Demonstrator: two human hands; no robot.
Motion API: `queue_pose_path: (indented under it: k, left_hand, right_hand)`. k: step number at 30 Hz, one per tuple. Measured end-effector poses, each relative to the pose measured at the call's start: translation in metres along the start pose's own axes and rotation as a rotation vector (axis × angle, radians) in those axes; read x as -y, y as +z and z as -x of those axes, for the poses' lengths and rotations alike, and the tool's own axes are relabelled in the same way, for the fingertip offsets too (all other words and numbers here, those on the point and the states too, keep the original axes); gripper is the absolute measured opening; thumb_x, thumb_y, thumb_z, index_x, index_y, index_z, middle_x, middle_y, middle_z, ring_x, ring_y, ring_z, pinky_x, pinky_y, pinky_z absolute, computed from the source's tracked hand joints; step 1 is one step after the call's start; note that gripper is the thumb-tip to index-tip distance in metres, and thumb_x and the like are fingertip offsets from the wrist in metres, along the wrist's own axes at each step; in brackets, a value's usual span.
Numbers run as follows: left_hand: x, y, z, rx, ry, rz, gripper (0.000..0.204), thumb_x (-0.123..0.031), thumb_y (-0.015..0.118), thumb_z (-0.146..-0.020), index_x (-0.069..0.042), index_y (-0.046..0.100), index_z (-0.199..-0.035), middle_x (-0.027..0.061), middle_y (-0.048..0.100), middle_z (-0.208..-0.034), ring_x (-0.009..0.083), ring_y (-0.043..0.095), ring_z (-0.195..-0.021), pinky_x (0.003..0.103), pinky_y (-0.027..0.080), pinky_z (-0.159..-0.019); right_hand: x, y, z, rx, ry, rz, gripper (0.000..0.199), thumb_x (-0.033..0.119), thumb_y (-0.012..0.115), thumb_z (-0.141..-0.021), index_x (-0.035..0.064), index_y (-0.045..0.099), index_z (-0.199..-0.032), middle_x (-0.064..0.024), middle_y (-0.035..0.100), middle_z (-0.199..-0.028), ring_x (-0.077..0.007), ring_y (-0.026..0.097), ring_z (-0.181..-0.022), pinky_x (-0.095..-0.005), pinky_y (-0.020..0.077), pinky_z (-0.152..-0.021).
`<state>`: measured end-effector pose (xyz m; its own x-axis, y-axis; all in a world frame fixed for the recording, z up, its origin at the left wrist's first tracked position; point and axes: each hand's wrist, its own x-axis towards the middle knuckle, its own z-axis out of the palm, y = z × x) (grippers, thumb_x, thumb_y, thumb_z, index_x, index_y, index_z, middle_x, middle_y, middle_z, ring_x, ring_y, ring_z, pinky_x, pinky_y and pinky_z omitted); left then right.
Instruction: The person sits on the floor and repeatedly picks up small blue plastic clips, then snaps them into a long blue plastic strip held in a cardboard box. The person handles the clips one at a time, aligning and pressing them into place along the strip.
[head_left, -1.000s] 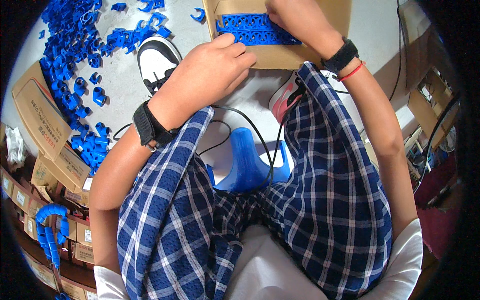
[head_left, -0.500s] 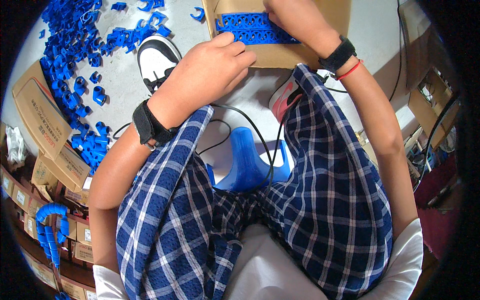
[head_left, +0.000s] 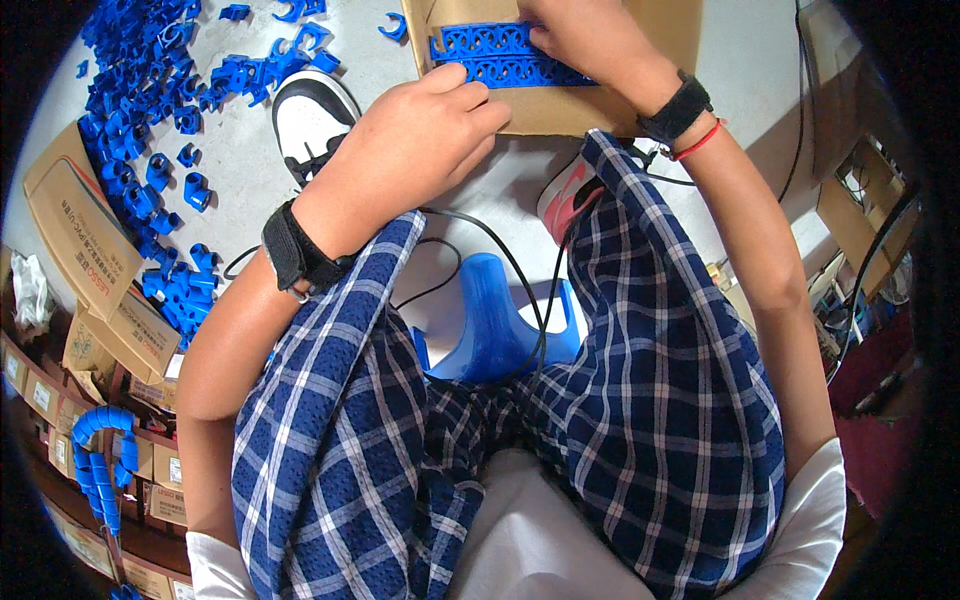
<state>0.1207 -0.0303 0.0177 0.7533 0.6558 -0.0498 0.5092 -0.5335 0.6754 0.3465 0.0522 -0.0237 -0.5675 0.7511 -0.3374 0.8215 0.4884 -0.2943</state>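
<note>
Two rows of blue plastic pipe clips [head_left: 500, 72], fitted closely side by side, lie inside an open cardboard box [head_left: 570, 112] at the top of the view. My left hand [head_left: 430, 125] is over the box's near left corner, beside the left end of the nearer row. Its fingers are curled and together, and whatever lies under them is hidden. Across the rows from it, my right hand [head_left: 580, 40] is closed, with curled fingertips against the clips of the farther row. The far part of that hand is cut off by the picture's edge.
Many loose blue pipe clips [head_left: 150, 95] spread over the floor at left. A cardboard carton [head_left: 85, 230] lies beside them. Between my legs are a blue plastic stool [head_left: 482, 325] and a black cable [head_left: 500, 245]. Strung blue clips [head_left: 95, 470] hang near shelved boxes at lower left.
My right hand has shifted slightly left and toward the far edge, its fingertips now over the farther row. My left hand stays almost where it was.
</note>
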Motion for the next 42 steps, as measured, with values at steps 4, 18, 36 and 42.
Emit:
queue_pose_path:
  k: [4,18,36,42]
  left_hand:
    - [0.000,-0.001,0.000,-0.001,0.004,0.001,0.021,-0.011,0.065,-0.086,-0.008,0.063,-0.106,0.0067,0.061,-0.092,0.0269,0.057,-0.088,0.037,0.052,-0.080]
    - [0.000,0.003,0.000,0.005,-0.002,0.006,0.020,-0.011,0.065,-0.086,-0.008,0.063,-0.106,0.0070,0.060,-0.092,0.0271,0.057,-0.088,0.037,0.052,-0.078]
    - [-0.001,0.004,-0.001,0.009,-0.009,-0.011,0.019,-0.012,0.065,-0.086,-0.008,0.063,-0.105,0.0070,0.062,-0.093,0.0270,0.058,-0.089,0.037,0.051,-0.079]
    - [0.000,0.004,0.000,0.002,0.010,-0.013,0.020,-0.012,0.066,-0.086,-0.007,0.063,-0.105,0.0072,0.061,-0.093,0.0269,0.057,-0.089,0.037,0.051,-0.079]
  right_hand:
    - [0.000,0.000,0.001,0.009,0.002,0.020,0.014,0.010,0.060,-0.083,-0.0009,0.068,-0.079,-0.0242,0.069,-0.081,-0.0410,0.069,-0.077,-0.0493,0.0561,-0.072]
    - [-0.002,0.001,0.004,-0.025,-0.013,0.027,0.014,0.008,0.059,-0.083,-0.0011,0.067,-0.077,-0.0244,0.068,-0.080,-0.0399,0.069,-0.075,-0.0479,0.0562,-0.069]
    - [-0.007,0.010,0.006,-0.062,0.011,0.026,0.015,0.007,0.058,-0.083,-0.0014,0.067,-0.075,-0.0248,0.068,-0.079,-0.0401,0.069,-0.075,-0.0480,0.0564,-0.070]
    - [-0.008,0.015,0.007,-0.068,0.010,0.074,0.016,0.006,0.057,-0.083,-0.0015,0.069,-0.076,-0.0240,0.069,-0.080,-0.0388,0.070,-0.075,-0.0464,0.0576,-0.071]
